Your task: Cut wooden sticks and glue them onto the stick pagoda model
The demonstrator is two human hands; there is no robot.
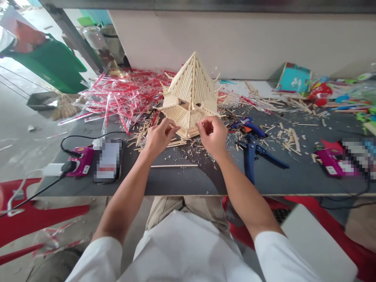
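A pointed model house made of thin wooden sticks (190, 94) stands on the dark table (182, 182) in front of me. My left hand (160, 137) is curled at the model's lower left edge, its fingertips pinched on a stick there. My right hand (213, 135) is curled at the lower right edge, fingers pinched together against the model's base. A single long wooden stick (173, 166) lies flat on the table just below my hands. Short stick offcuts lie scattered around the model.
A heap of red and clear plastic wrappers (123, 96) lies at the back left. Blue cutters (255, 152) and a blue glue gun (246, 124) rest to the right. A phone (108, 159) and a pink device (80, 161) sit at the left; red chairs stand below.
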